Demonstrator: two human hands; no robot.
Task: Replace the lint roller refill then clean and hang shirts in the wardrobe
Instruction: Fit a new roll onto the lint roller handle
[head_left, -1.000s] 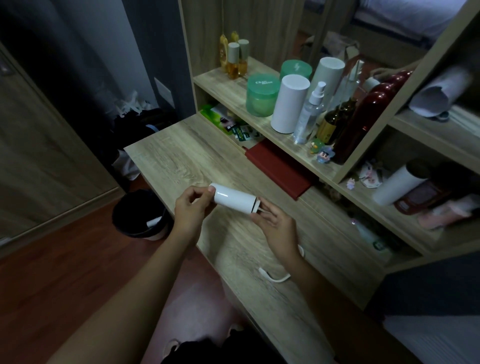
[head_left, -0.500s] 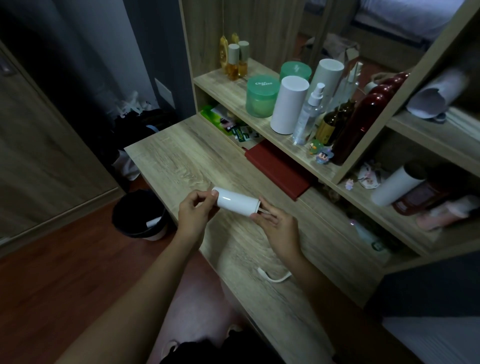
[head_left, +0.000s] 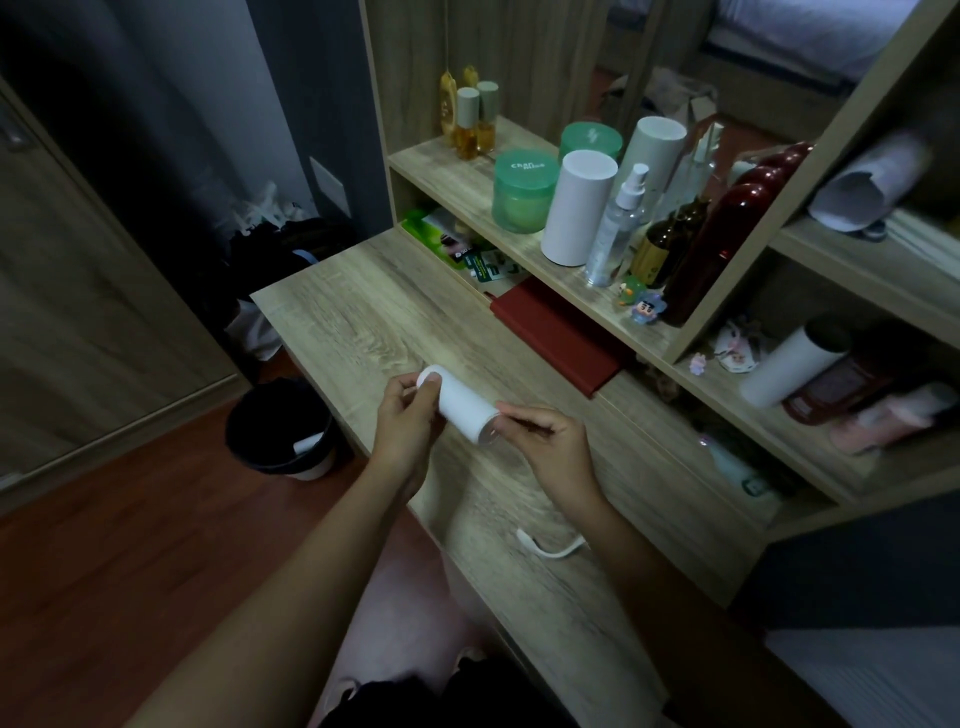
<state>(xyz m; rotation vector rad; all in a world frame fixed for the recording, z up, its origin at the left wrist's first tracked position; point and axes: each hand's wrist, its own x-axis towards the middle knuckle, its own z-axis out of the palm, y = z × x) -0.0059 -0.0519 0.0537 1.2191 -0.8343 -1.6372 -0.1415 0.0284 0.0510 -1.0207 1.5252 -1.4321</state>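
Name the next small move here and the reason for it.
Probably press the white refill roll further along the handle end pinched in the right hand. The left hand grips the roll's far end above the desk, and the right hand's fingers sit right at its near end, so the two parts look lined up but not clearly seated.

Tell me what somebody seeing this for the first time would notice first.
Most likely the two hands in the middle, over the wooden desk: the left hand and right hand hold a white roll between them, one at each end. Next, the crowded shelf behind, with a green jar, a white cylinder and dark red bottles. A black bin stands on the floor at left.
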